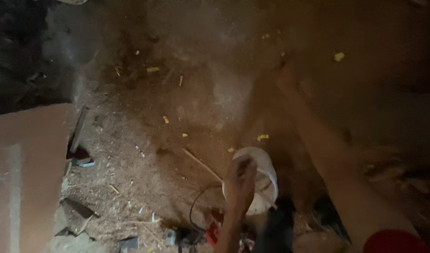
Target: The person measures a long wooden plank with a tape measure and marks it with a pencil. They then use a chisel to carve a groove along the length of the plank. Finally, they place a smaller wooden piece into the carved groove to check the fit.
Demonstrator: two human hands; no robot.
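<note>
My left hand rests over the near rim of a small white bucket on the dirt floor, its fingers curled on the rim. My right arm stretches away from me across the floor. My right hand is at its far end, blurred by motion, above bare earth beyond the bucket. I cannot make out whether its fingers are apart or whether it holds anything. A thin wooden stick lies on the ground just left of the bucket.
A flat reddish board fills the left edge. Small yellow scraps and chips litter the dirt. A dark cable, a red object and dark tool-like shapes lie near the bottom. The light is dim.
</note>
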